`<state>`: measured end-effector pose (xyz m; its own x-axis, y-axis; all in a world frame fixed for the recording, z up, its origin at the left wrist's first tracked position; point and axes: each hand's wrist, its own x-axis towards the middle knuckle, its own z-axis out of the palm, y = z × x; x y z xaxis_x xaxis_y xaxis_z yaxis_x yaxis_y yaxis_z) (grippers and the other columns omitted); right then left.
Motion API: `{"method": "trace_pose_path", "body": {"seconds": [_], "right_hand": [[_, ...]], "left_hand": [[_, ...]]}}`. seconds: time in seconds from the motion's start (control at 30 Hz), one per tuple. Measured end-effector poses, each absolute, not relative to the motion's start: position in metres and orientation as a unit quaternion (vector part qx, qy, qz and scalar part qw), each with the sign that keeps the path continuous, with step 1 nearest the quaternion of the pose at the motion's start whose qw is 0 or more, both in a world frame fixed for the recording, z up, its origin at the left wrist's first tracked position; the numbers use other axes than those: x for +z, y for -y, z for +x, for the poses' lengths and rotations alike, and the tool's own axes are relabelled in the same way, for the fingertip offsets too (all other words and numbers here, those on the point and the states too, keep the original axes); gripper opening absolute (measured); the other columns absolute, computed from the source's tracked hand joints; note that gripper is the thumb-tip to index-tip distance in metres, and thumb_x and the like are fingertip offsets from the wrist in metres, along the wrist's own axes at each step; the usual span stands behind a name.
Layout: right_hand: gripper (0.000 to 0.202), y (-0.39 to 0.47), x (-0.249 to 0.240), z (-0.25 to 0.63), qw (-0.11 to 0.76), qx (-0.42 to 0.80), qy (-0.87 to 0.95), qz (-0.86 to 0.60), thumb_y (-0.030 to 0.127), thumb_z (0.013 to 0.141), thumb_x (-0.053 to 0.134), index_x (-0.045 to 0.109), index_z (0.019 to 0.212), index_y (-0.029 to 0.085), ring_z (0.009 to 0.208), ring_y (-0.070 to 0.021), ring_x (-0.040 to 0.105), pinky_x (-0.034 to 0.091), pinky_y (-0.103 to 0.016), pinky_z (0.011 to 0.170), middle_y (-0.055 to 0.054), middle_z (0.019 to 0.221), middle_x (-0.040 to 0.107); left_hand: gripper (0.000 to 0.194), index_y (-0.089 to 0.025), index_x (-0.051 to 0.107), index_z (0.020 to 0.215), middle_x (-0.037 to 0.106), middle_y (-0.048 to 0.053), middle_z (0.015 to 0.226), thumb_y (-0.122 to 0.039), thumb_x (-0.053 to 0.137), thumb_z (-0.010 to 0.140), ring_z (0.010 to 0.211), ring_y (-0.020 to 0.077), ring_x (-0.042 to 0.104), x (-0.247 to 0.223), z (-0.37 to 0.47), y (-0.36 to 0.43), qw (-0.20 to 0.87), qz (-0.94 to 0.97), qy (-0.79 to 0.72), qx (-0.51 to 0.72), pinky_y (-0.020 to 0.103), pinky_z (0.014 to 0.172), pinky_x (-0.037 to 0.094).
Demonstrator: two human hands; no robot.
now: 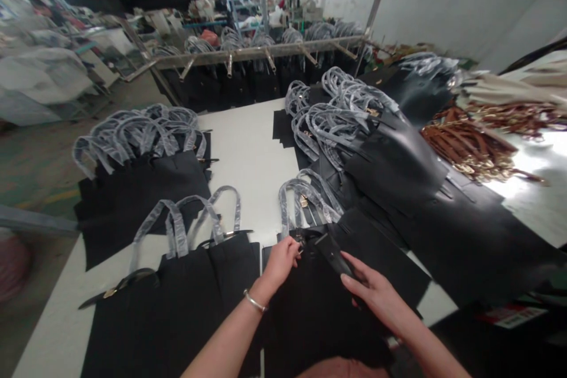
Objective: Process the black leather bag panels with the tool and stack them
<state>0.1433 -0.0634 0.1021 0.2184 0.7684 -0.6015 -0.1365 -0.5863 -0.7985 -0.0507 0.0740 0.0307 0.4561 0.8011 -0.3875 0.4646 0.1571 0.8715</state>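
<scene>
My left hand (282, 258), with a bracelet at the wrist, is closed in a pinch at the top edge of a black bag panel (310, 313). What its fingertips hold is too small to tell; dark pieces lie right beside them. My right hand (370, 283) grips a long, flat black strap-like piece (333, 253), whose upper end reaches toward the left hand. Plastic-wrapped handles (290, 204) rise from the panel's top behind both hands, with a gold-coloured fitting (303, 201) between them. To the left lies another black bag panel (177, 301) with wrapped handles (177, 227) and dark straps.
A pale table (243, 159) carries a left pile of black bag panels (146, 189) and a larger right pile (398, 171). Brown straps with metal fittings (469, 147) lie far right. A metal rack (261, 52) with pegs stands behind; people work farther back.
</scene>
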Motion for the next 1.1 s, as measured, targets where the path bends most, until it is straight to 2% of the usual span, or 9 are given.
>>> {"method": "trace_pose_path", "body": {"seconds": [0.17,0.27,0.43,0.6,0.73,0.83,0.93,1.03,1.1], "right_hand": [[0.071,0.058,0.104,0.139,0.372,0.615,0.226,-0.657,0.042,0.073,0.070,0.048,0.135,0.018,0.049,-0.0102,0.054,0.043,-0.022,0.045,0.002,0.071,0.064],[0.073,0.055,0.101,0.137,0.345,0.649,0.222,-0.640,0.045,0.075,0.067,0.044,0.138,0.017,0.043,-0.0095,0.053,0.039,-0.021,0.040,0.003,0.067,0.062],[0.069,0.045,0.103,0.133,0.338,0.666,0.216,-0.629,0.044,0.080,0.062,0.042,0.139,0.015,0.042,-0.0090,0.053,0.038,-0.019,0.038,0.002,0.065,0.061],[0.066,0.047,0.110,0.133,0.350,0.667,0.207,-0.624,0.042,0.082,0.061,0.041,0.139,0.016,0.044,-0.0090,0.054,0.039,-0.019,0.040,0.001,0.068,0.062],[0.066,0.047,0.115,0.135,0.366,0.650,0.195,-0.637,0.042,0.081,0.062,0.042,0.138,0.016,0.045,-0.0097,0.055,0.040,-0.020,0.041,0.000,0.067,0.064],[0.067,0.042,0.119,0.138,0.386,0.603,0.187,-0.672,0.043,0.079,0.064,0.043,0.137,0.015,0.046,-0.0100,0.054,0.041,-0.021,0.042,0.000,0.068,0.064],[0.073,0.047,0.120,0.144,0.376,0.603,0.191,-0.677,0.047,0.076,0.067,0.043,0.137,0.015,0.047,-0.0104,0.055,0.042,-0.022,0.043,0.000,0.069,0.064],[0.078,0.063,0.116,0.150,0.352,0.618,0.205,-0.672,0.050,0.075,0.068,0.040,0.140,0.016,0.048,-0.0107,0.056,0.043,-0.022,0.043,0.000,0.070,0.065],[0.078,0.075,0.113,0.153,0.337,0.631,0.209,-0.667,0.051,0.075,0.067,0.039,0.140,0.018,0.047,-0.0108,0.056,0.043,-0.022,0.043,0.000,0.071,0.065]], "left_hand": [[0.025,-0.012,0.058,0.090,0.068,0.007,0.080,-0.031,0.041,0.088,0.048,0.0092,0.053,0.012,-0.048,-0.057,0.644,0.565,-0.494,0.147,0.021,0.044,0.036],[0.034,-0.010,0.058,0.101,0.067,0.011,0.090,-0.038,0.047,0.086,0.060,0.0119,0.060,0.010,-0.047,-0.045,0.683,0.522,-0.480,0.175,0.021,0.047,0.041],[0.046,-0.009,0.063,0.099,0.065,0.011,0.087,-0.049,0.063,0.075,0.072,0.0178,0.063,0.015,-0.046,-0.040,0.739,0.426,-0.464,0.236,0.028,0.058,0.051],[0.034,-0.008,0.066,0.095,0.066,0.012,0.087,-0.034,0.065,0.073,0.072,0.0174,0.063,0.021,-0.042,-0.037,0.767,0.374,-0.455,0.254,0.027,0.059,0.050],[0.027,-0.006,0.068,0.088,0.066,0.012,0.084,-0.021,0.064,0.066,0.064,0.0143,0.059,0.029,-0.037,-0.028,0.800,0.329,-0.428,0.263,0.023,0.052,0.042],[0.030,-0.005,0.069,0.092,0.066,0.015,0.089,-0.025,0.062,0.070,0.064,0.0123,0.055,0.034,-0.036,-0.023,0.838,0.236,-0.414,0.266,0.022,0.052,0.038],[0.032,-0.004,0.069,0.092,0.062,0.009,0.076,-0.030,0.062,0.074,0.058,0.0089,0.048,0.032,-0.036,-0.018,0.857,0.152,-0.432,0.234,0.020,0.049,0.033],[0.024,-0.008,0.069,0.085,0.056,0.002,0.066,-0.023,0.071,0.067,0.054,0.0071,0.045,0.026,-0.034,-0.009,0.852,0.175,-0.427,0.249,0.019,0.050,0.032],[0.023,-0.010,0.068,0.083,0.058,0.002,0.069,-0.021,0.075,0.064,0.059,0.0084,0.049,0.023,-0.031,-0.003,0.829,0.214,-0.420,0.302,0.020,0.056,0.037]]}}
